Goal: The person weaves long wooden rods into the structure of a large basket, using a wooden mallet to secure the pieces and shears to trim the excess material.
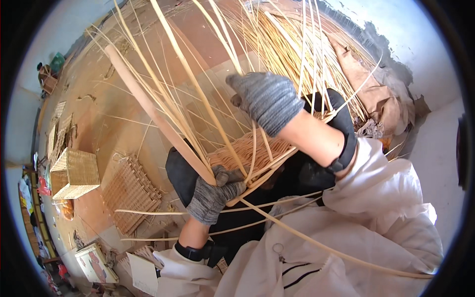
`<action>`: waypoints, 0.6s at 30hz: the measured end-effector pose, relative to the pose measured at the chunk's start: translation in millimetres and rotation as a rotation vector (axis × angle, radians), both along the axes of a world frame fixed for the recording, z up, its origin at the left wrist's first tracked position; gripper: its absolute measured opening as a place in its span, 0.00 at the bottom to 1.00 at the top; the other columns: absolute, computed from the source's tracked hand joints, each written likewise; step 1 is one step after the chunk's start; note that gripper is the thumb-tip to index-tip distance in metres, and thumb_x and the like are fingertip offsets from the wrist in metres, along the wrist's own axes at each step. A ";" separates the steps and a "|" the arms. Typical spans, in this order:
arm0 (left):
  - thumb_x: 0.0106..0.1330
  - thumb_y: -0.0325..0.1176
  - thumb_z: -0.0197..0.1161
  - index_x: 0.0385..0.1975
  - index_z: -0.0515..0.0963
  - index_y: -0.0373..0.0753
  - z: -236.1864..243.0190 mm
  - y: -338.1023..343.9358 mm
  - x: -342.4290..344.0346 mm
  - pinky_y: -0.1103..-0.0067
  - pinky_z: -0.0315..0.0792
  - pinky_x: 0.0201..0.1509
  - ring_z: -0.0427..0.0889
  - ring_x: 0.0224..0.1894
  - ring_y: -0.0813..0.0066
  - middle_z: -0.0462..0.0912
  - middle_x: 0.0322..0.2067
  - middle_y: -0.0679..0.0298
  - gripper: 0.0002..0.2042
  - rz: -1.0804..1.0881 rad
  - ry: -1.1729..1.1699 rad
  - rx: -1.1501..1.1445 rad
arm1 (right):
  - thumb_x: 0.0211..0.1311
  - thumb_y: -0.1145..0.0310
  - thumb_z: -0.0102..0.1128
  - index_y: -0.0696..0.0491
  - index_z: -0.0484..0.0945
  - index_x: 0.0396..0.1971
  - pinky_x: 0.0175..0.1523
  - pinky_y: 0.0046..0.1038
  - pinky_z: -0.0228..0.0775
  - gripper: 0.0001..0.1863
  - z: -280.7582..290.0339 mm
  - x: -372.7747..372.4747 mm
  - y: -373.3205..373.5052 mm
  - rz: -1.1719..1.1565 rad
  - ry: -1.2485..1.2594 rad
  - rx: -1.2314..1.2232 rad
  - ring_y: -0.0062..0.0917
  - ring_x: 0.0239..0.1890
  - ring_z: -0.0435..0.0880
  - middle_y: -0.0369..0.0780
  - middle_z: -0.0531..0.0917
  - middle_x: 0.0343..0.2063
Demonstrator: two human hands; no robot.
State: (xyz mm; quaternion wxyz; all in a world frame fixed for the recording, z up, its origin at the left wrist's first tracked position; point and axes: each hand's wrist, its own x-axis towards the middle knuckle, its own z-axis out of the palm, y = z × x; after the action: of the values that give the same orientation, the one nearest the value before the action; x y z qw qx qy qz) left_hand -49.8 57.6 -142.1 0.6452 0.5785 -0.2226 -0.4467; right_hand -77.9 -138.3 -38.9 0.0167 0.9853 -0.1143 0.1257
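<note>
A partly woven wicker basket (262,146) lies across my lap, with long upright canes rising from its edge. My left hand (213,195), in a grey knit glove, is closed around the basket's near left corner, where a thick flat stick (153,111) stands tilted to the left. My right hand (267,101), gloved alike, is raised over the woven panel. Its fingers are curled round a cane (230,44) that runs up from the basket. Several loose canes (316,250) stick out from the edge across my lap.
A large bundle of canes (279,42) lies on the floor ahead, beside brown sacking (376,99) near the wall. On the left are a finished-looking wicker box (76,173) and a flat woven panel (131,193). A shelf with goods (37,218) stands at the far left.
</note>
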 end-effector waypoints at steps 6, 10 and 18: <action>0.42 0.14 0.62 0.18 0.62 0.41 5.9 -3.8 -14.1 0.79 0.75 0.36 0.79 0.31 0.68 0.77 0.26 0.55 0.15 0.206 0.220 -0.043 | 0.49 0.76 0.51 0.56 0.67 0.26 0.29 0.28 0.72 0.05 4.9 -23.8 11.5 -0.070 0.173 0.102 0.32 0.25 0.79 0.44 0.76 0.18; 0.42 0.14 0.62 0.18 0.63 0.41 17.4 -5.8 -16.7 0.78 0.76 0.36 0.78 0.31 0.69 0.77 0.26 0.57 0.16 0.232 0.175 -0.013 | 0.51 0.80 0.49 0.55 0.65 0.22 0.21 0.17 0.60 0.05 -46.0 -38.3 -16.6 0.170 -0.453 0.620 0.15 0.14 0.66 0.35 0.70 0.16; 0.41 0.15 0.64 0.14 0.58 0.42 9.3 -4.1 -10.4 0.78 0.74 0.39 0.78 0.35 0.69 0.78 0.29 0.53 0.19 0.196 0.195 0.065 | 0.52 0.69 0.56 0.61 0.71 0.32 0.17 0.18 0.69 0.11 -40.3 -65.6 -46.1 -0.438 -0.199 1.616 0.20 0.15 0.75 0.39 0.77 0.17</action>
State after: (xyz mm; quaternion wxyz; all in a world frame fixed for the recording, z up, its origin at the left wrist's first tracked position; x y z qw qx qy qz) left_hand -60.2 53.5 -132.9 0.6851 0.5722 -0.0866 -0.4424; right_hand -143.5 -184.4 -79.1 -0.6795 0.6343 -0.3586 0.0853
